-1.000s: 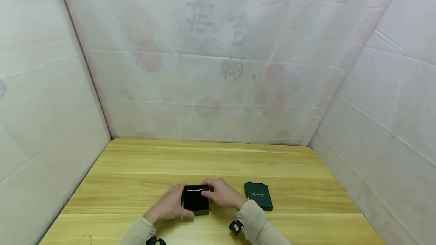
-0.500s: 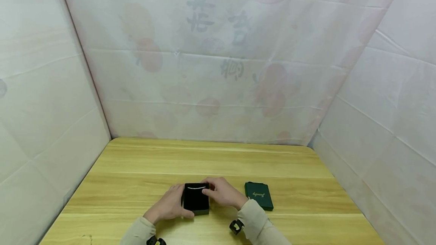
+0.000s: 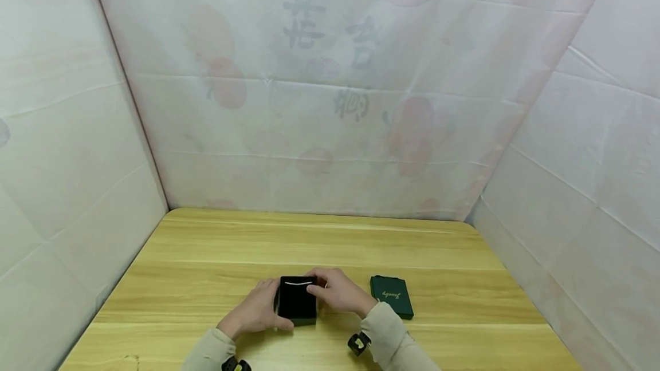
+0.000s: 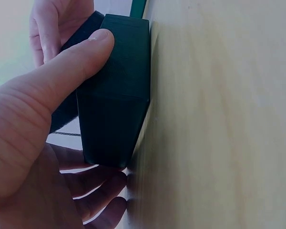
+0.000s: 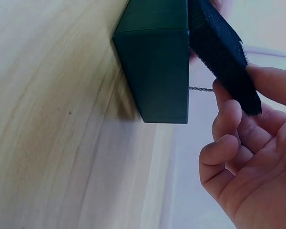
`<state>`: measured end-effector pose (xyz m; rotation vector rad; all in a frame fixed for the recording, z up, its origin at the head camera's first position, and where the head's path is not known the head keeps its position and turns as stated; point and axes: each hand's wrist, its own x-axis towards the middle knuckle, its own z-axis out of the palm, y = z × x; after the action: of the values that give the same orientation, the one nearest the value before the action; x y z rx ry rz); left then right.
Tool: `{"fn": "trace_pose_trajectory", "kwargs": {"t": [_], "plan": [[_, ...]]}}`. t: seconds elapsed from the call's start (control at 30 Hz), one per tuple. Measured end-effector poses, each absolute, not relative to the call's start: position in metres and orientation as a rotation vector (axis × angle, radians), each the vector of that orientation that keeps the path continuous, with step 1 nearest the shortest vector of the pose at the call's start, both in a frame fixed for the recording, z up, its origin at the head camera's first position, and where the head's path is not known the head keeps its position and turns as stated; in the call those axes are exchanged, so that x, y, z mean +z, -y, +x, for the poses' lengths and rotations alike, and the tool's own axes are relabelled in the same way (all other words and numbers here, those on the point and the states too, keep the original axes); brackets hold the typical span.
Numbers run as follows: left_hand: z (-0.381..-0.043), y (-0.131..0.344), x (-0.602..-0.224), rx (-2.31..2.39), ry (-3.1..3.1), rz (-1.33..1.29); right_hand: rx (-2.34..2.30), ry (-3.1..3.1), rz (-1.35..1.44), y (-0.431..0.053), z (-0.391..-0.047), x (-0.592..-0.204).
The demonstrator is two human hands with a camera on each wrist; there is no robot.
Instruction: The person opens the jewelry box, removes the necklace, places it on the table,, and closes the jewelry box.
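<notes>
In the head view a dark green jewelry box base (image 3: 304, 321) rests on the wooden table between both hands. My left hand (image 3: 258, 305) grips it, thumb on the near side (image 4: 119, 62) and fingers round the left side in the left wrist view. With thumb and fingers my right hand (image 3: 337, 292) pinches a black padded insert (image 5: 226, 55), its far end tilted up out of the base. Across the insert's top near the far edge lies a thin silvery chain (image 3: 299, 284). A strand of chain (image 5: 200, 88) runs between base and insert in the right wrist view.
A flat green box lid (image 3: 393, 298) with gold "Jewelry" lettering lies to the right, close to the right sleeve (image 3: 384, 331). Pale printed cloth walls (image 3: 319, 130) enclose the table (image 3: 232, 245) at the back and sides.
The far edge of the black insert has risen slightly, with the right hand moving up a little along with it. The left hand, box base and lid stay in place.
</notes>
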<state>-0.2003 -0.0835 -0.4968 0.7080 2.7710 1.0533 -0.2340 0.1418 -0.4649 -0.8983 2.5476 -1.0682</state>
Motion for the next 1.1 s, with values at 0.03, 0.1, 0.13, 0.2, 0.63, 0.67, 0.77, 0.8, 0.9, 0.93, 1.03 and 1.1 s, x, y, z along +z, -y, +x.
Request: {"fn": "trace_pose_trajectory", "kwargs": {"t": [0.03,0.1,0.13,0.2,0.63,0.67,0.77,0.8,0.9,0.93,1.03,1.1], "plan": [[-0.2,0.084,-0.497,1.052,-2.768,0.703,-1.07,-2.55,-0.898,-0.142,-0.234,-0.465],[-0.2,0.084,-0.496,1.056,-2.757,0.694,-1.077,-2.554,-0.899,-0.144,-0.235,-0.465],[-0.2,0.084,-0.496,1.057,-2.753,0.691,-1.084,-2.552,-0.898,-0.144,-0.235,-0.464],[-0.2,0.084,-0.496,1.062,-2.746,0.688,-1.098,-2.548,-0.894,-0.145,-0.235,-0.463],[-0.199,0.081,-0.495,1.068,-2.762,0.678,-1.148,-2.518,-0.868,-0.15,-0.233,-0.449],[-0.199,0.081,-0.496,1.064,-2.768,0.679,-1.147,-2.522,-0.874,-0.15,-0.233,-0.449],[-0.199,0.081,-0.495,1.047,-2.79,0.694,-1.142,-2.533,-0.882,-0.151,-0.233,-0.446],[-0.199,0.08,-0.496,1.041,-2.796,0.699,-1.144,-2.535,-0.884,-0.151,-0.232,-0.446],[-0.2,0.08,-0.496,1.027,-2.803,0.718,-1.15,-2.537,-0.88,-0.151,-0.231,-0.444],[-0.2,0.08,-0.496,1.023,-2.804,0.721,-1.148,-2.538,-0.867,-0.151,-0.23,-0.442],[-0.199,0.08,-0.496,1.01,-2.806,0.733,-1.144,-2.541,-0.854,-0.148,-0.224,-0.433],[-0.198,0.08,-0.495,0.996,-2.806,0.736,-1.136,-2.545,-0.839,-0.146,-0.218,-0.424]]}}
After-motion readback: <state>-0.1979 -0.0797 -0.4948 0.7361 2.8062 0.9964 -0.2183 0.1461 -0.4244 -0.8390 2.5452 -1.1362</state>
